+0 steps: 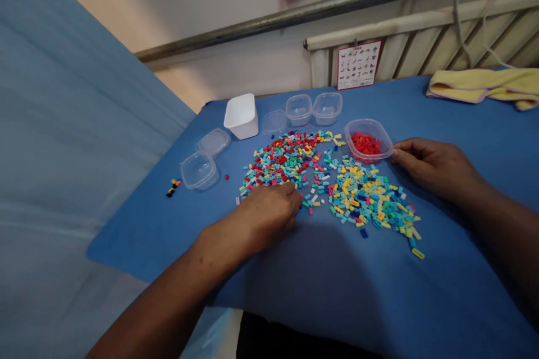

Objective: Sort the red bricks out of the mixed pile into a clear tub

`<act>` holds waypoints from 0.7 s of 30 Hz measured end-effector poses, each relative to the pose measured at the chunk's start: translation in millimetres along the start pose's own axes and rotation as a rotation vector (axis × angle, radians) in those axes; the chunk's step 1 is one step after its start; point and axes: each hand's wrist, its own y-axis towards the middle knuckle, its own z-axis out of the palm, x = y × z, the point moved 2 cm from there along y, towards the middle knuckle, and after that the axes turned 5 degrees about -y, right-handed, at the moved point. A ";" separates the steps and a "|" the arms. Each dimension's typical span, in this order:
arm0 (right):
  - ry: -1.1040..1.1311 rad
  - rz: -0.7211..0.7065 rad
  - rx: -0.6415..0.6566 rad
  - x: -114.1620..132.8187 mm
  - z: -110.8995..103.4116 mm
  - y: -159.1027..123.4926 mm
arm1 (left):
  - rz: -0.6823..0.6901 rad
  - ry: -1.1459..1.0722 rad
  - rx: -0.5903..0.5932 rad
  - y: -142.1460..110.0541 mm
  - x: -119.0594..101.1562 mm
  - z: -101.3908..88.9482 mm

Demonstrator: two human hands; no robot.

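Observation:
My left hand (269,207) rests at the near edge of a mixed pile of small plastic building bricks (280,157), its fingers curled down. Whatever those fingertips hold, if anything, is hidden behind the hand. On the right, my right hand (433,165) grips the near right rim of a clear plastic container (385,148) with thumb and fingers. Red bricks (365,144) cover the bottom of this container. Between my hands spreads a second heap of bricks (370,193), mostly yellow, turquoise and green.
Two clear containers (298,107) and a white tub (242,115) stand at the back. Lids (275,122) lie nearby. Another clear container (200,171) sits at left, near a lone red brick (226,177) and a small black-yellow-orange assembled piece (173,187). A yellow cloth (480,84) lies back right.

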 end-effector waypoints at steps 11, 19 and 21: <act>-0.017 0.002 0.008 -4.0 0.7 1.9 | -0.063 -0.040 -0.072 -26.1 -18.3 7.7; -0.002 -0.009 -0.006 -2.0 -0.1 0.9 | -0.129 -0.149 -0.077 -20.4 -17.4 20.5; -0.004 -0.003 0.000 -0.8 -0.5 0.4 | -0.110 -0.147 -0.066 -20.2 -18.2 20.4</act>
